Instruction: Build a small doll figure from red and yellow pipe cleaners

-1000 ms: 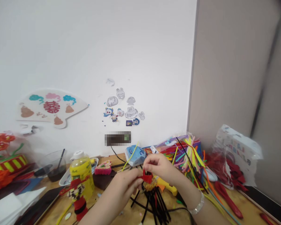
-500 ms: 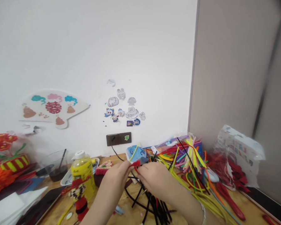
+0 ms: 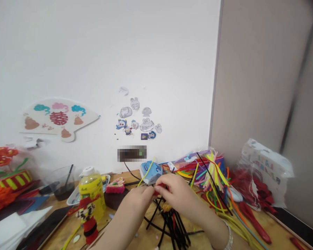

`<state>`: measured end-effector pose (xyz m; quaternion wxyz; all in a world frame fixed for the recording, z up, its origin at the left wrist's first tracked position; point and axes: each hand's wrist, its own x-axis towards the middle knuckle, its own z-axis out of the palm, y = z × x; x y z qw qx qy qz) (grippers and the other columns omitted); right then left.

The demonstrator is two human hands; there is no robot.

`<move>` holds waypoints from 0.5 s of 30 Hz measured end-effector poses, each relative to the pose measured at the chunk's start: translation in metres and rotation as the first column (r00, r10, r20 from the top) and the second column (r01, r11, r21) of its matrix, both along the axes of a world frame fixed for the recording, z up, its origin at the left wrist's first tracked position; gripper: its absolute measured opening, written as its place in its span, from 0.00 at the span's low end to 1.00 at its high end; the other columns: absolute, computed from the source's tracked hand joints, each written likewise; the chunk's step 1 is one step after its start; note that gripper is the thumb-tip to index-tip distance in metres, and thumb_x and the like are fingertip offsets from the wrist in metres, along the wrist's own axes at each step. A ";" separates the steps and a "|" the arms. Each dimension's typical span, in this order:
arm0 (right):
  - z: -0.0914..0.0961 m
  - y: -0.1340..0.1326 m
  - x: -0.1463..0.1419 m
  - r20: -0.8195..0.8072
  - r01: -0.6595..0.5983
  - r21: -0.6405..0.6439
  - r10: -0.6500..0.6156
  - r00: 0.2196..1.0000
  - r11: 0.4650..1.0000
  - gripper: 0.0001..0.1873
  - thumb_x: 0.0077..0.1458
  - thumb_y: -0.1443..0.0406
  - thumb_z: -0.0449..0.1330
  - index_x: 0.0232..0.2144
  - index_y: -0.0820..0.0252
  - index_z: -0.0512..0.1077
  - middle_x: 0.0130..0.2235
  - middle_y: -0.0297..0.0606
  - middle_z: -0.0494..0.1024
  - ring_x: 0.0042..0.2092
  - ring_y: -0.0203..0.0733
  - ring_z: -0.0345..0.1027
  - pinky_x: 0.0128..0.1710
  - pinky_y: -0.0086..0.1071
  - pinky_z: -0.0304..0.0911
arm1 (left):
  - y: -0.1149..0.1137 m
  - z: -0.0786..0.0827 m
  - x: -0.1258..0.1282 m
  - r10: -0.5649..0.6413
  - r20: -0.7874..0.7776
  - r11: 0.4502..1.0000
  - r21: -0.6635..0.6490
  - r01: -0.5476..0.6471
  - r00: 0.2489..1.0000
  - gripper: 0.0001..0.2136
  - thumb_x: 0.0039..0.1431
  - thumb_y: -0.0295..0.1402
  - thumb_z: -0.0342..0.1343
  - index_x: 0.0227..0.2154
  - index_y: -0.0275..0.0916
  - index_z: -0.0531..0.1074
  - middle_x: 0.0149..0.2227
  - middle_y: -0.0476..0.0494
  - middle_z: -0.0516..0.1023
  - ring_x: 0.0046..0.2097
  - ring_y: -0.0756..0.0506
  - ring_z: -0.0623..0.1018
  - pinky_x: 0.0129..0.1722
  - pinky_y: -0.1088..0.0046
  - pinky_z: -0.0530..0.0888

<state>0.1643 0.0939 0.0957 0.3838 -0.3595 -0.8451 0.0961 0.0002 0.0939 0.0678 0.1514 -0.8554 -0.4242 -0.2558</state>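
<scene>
Closest to me along the wooden table (image 3: 146,239), a bundle of black stems (image 3: 176,229) is spreading out just below the person's hands, with a yellowish tuft (image 3: 167,207) showing at its upper end. Just beyond that tuft, a small red piece (image 3: 161,190) is sitting right at the fingertips, mostly hidden by them. The right hand (image 3: 170,185) is curling over it, thumb and fingers drawn together and pinching it. The left hand (image 3: 141,196) is meeting the right at the fingertips, its fingers bent close; I can't tell whether they are gripping the red piece too. Off to the left, a red figure (image 3: 90,224) is standing before a yellow bottle (image 3: 94,196). Behind the hands, a blue packet (image 3: 151,172) is lying near the white wall (image 3: 172,69), where paper stickers (image 3: 146,124) are clustering.
</scene>
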 end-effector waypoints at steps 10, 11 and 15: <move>-0.010 0.014 -0.001 -0.213 0.009 -0.198 -0.052 0.976 0.980 0.06 0.50 0.69 0.53 0.24 0.60 0.68 0.23 0.30 0.69 0.27 0.33 0.62 0.27 0.25 0.54 | -0.005 0.004 0.010 -0.006 0.216 0.983 -0.179 0.045 0.976 0.08 0.57 0.28 0.45 0.27 0.38 0.67 0.27 0.45 0.74 0.30 0.47 0.73 0.28 0.75 0.68; -0.010 0.014 -0.001 -0.215 0.017 -0.189 -0.058 0.975 0.982 0.06 0.50 0.69 0.53 0.24 0.60 0.68 0.24 0.30 0.70 0.28 0.33 0.62 0.27 0.25 0.55 | -0.006 0.004 0.012 -0.014 0.277 0.972 -0.222 0.078 0.961 0.08 0.57 0.28 0.44 0.28 0.38 0.67 0.28 0.45 0.74 0.30 0.48 0.73 0.29 0.75 0.68; -0.006 0.012 -0.001 -0.215 0.023 -0.161 -0.058 0.975 0.987 0.06 0.49 0.70 0.53 0.23 0.60 0.68 0.24 0.31 0.70 0.28 0.34 0.62 0.29 0.27 0.55 | -0.007 0.006 0.014 0.009 0.414 0.934 -0.328 0.140 0.910 0.10 0.57 0.31 0.43 0.28 0.38 0.68 0.24 0.47 0.73 0.27 0.48 0.71 0.28 0.75 0.67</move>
